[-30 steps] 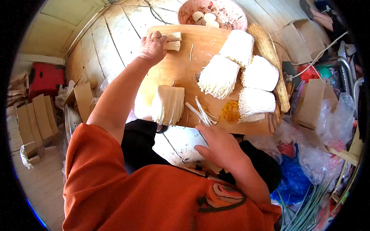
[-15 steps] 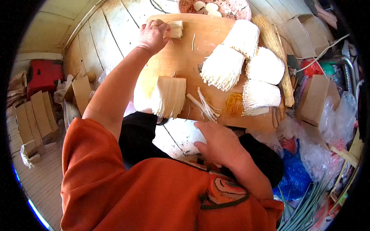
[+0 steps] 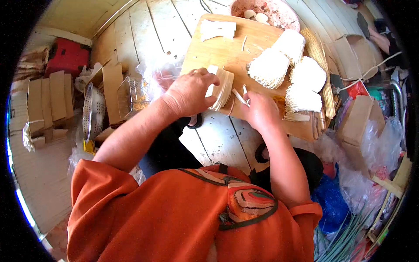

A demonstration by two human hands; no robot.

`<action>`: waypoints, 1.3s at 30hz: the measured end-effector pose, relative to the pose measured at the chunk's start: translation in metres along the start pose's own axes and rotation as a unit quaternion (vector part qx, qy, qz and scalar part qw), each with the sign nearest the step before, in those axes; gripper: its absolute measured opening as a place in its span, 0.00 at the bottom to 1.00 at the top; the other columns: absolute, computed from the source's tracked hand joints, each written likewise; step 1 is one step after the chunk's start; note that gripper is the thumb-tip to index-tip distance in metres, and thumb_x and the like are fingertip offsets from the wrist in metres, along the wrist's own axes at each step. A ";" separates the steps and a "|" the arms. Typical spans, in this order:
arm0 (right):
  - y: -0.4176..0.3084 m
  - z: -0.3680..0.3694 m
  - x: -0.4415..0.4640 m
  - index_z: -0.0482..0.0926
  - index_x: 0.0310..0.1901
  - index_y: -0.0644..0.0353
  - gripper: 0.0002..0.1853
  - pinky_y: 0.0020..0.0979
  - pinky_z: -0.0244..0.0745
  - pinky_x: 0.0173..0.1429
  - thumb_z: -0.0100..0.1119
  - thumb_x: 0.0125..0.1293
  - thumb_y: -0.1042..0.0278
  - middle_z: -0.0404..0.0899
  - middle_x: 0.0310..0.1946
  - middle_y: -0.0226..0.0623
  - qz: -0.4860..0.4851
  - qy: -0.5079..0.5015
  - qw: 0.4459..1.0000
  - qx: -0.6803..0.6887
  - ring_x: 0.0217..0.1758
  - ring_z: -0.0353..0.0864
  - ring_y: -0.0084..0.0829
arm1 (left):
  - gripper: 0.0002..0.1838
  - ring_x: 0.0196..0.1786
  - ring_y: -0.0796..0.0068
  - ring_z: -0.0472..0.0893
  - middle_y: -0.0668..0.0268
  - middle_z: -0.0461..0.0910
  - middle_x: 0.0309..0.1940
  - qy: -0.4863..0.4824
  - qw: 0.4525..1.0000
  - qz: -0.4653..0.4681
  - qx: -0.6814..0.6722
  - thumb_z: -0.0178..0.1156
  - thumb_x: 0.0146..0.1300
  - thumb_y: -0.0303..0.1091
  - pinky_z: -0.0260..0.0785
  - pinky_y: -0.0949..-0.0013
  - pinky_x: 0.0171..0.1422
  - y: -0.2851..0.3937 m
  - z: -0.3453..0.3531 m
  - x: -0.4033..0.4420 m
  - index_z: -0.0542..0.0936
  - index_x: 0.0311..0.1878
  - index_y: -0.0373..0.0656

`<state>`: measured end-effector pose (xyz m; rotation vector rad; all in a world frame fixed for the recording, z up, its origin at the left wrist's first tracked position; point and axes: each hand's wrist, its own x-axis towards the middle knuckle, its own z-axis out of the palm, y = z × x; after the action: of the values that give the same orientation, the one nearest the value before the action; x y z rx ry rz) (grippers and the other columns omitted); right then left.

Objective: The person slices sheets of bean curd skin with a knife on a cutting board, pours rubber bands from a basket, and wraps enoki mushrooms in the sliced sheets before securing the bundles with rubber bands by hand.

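A wooden board (image 3: 257, 39) carries several bundles of pale enoki mushrooms. My left hand (image 3: 192, 92) reaches over the near-left bundle of enoki mushrooms (image 3: 224, 86), thumb and fingers apart at its left side; whether it presses on it is hard to see. At the board's front edge, my right hand (image 3: 262, 111) closes around a few loose enoki stems (image 3: 240, 97), whose pale ends stick out past the fingers. Cut enoki bases (image 3: 218, 30) lie at the far left corner. Larger enoki bundles (image 3: 268, 70) are grouped on the right side, with yellow rubber bands (image 3: 278, 100) partly hidden behind my right hand.
A pink basin (image 3: 279, 13) with white pieces stands beyond the board. A straw whisk broom (image 3: 321, 65) lies along its right edge. To the left are a metal colander (image 3: 94, 113), a wire basket (image 3: 139, 94) and cardboard (image 3: 50, 100). Plastic bags (image 3: 349, 161) crowd the right.
My left hand has come back from the cut bases at the far corner to the near-left bundle. My right hand has moved up from my lap onto the loose stems. The view has shifted.
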<state>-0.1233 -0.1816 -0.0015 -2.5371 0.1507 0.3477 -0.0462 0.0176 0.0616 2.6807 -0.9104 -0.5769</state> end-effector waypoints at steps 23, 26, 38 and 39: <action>-0.024 0.081 0.059 0.83 0.32 0.70 0.23 0.35 0.73 0.35 0.64 0.56 0.50 0.81 0.22 0.45 0.118 -0.037 0.940 0.317 0.26 0.80 0.33 | 0.20 0.49 0.57 0.79 0.53 0.79 0.41 0.027 0.994 -0.090 -0.051 0.62 0.52 0.48 0.71 0.60 0.56 -0.062 0.045 0.034 0.80 0.42 0.45; -0.019 0.088 0.065 0.83 0.33 0.69 0.21 0.34 0.73 0.34 0.64 0.56 0.53 0.83 0.24 0.45 0.131 -0.059 0.935 0.324 0.27 0.81 0.32 | 0.22 0.50 0.54 0.79 0.49 0.77 0.47 0.021 0.994 -0.106 0.007 0.64 0.51 0.48 0.71 0.60 0.57 -0.069 0.066 0.049 0.79 0.45 0.43; -0.015 0.051 0.056 0.81 0.35 0.69 0.13 0.31 0.72 0.33 0.60 0.57 0.64 0.80 0.25 0.35 0.180 -0.082 0.885 0.421 0.28 0.78 0.26 | 0.11 0.34 0.59 0.84 0.60 0.83 0.30 0.134 0.984 -0.067 0.099 0.58 0.54 0.41 0.76 0.59 0.37 -0.072 0.086 0.058 0.83 0.32 0.45; -0.016 0.042 0.053 0.81 0.35 0.68 0.13 0.29 0.72 0.30 0.59 0.58 0.65 0.79 0.25 0.34 0.179 -0.102 0.867 0.454 0.26 0.77 0.24 | 0.11 0.34 0.59 0.84 0.61 0.83 0.31 0.142 0.982 -0.076 0.099 0.58 0.55 0.41 0.76 0.59 0.37 -0.072 0.087 0.058 0.83 0.32 0.45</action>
<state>-0.0789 -0.1469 -0.0414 -1.5151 0.5624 0.5322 -0.0048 0.0271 -0.0582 2.9277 -0.7223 -0.1278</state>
